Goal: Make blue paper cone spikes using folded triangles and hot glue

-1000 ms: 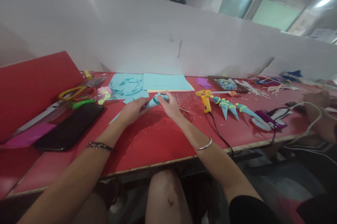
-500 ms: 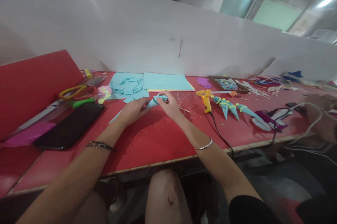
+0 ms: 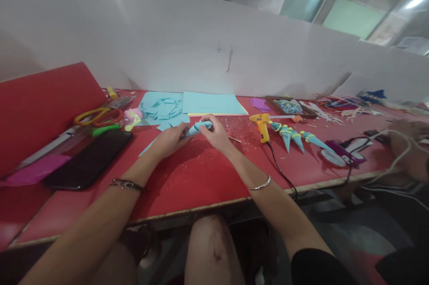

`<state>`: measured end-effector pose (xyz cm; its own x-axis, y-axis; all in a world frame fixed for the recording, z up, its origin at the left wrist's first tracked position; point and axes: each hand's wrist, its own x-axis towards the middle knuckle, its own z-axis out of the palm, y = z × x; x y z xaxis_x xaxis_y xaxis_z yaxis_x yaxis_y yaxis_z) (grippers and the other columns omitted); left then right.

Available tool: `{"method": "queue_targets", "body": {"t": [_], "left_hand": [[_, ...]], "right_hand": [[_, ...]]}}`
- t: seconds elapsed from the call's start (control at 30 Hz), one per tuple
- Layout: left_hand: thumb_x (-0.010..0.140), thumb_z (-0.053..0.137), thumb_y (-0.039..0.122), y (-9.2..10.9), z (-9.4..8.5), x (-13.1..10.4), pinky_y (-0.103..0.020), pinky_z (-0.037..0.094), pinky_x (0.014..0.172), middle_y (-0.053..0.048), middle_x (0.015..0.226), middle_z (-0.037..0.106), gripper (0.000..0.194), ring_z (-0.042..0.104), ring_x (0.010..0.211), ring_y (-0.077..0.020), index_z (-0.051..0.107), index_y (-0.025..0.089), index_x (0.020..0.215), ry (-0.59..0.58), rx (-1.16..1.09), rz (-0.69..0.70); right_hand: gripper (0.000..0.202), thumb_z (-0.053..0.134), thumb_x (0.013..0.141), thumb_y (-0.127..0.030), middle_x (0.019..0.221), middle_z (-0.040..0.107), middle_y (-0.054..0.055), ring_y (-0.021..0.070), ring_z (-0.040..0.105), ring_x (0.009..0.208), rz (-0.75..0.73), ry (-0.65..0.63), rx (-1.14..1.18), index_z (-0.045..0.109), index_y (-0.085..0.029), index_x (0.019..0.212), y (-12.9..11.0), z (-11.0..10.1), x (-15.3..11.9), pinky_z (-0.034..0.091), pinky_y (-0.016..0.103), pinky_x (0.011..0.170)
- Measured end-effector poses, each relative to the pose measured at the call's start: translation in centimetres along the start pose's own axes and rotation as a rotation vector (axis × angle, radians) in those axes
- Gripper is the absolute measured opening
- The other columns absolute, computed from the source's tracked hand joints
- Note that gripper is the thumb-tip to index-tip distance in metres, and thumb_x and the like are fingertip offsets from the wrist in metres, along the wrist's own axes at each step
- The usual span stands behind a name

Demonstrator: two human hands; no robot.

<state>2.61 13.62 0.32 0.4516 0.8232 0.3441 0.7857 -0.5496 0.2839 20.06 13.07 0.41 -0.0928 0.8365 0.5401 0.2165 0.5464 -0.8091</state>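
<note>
A rolled piece of light blue paper (image 3: 194, 130) is held between both hands above the red table (image 3: 187, 182). My left hand (image 3: 170, 141) is closed round its left end. My right hand (image 3: 216, 134) grips the other end, thumb on the near side and fingers curled over the top. Beyond my hands lie a pile of cut blue paper pieces (image 3: 164, 108) and flat blue sheets (image 3: 212, 103). A thin wooden stick (image 3: 234, 139) rests just right of my right hand. Further right is a yellow glue gun (image 3: 261, 126).
Blue cones with yellow trim (image 3: 291, 135) lie right of the glue gun. A black phone (image 3: 90, 160) and orange-handled scissors (image 3: 109, 117) are on the left. Another person's hand (image 3: 407, 135) is at the far right. A brown tray (image 3: 310, 114) stands at the back.
The rolled paper has turned slightly between my fingers, and my right fingers have shifted a little on it. Both arms are almost where they were.
</note>
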Motion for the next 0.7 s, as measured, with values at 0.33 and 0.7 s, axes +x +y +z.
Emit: {"method": "queue_targets", "body": {"t": [0.33,0.7], "left_hand": [[0.081,0.044,0.037,-0.25,0.08,0.18,-0.024,0.030,0.053,-0.001,0.063,0.055,0.021,0.049,0.055,-0.0134,0.053,0.018,0.082,-0.003,-0.054,-0.003],[0.080,0.044,0.040,-0.42,0.13,0.23,-0.023,0.028,0.052,0.000,0.060,0.052,0.025,0.046,0.055,-0.0126,0.052,0.018,0.073,-0.009,-0.039,0.007]], "right_hand": [[0.012,0.049,0.071,-0.030,0.080,0.050,-0.001,0.0118,0.047,0.072,-0.043,-0.027,-0.024,0.047,-0.020,0.078,-0.21,-0.20,-0.07,0.039,0.025,0.065],[0.011,0.050,0.070,-0.027,0.080,0.050,-0.001,0.0118,0.046,0.072,-0.069,-0.044,0.000,0.048,-0.020,0.079,-0.34,-0.26,-0.23,0.038,0.026,0.067]]}}
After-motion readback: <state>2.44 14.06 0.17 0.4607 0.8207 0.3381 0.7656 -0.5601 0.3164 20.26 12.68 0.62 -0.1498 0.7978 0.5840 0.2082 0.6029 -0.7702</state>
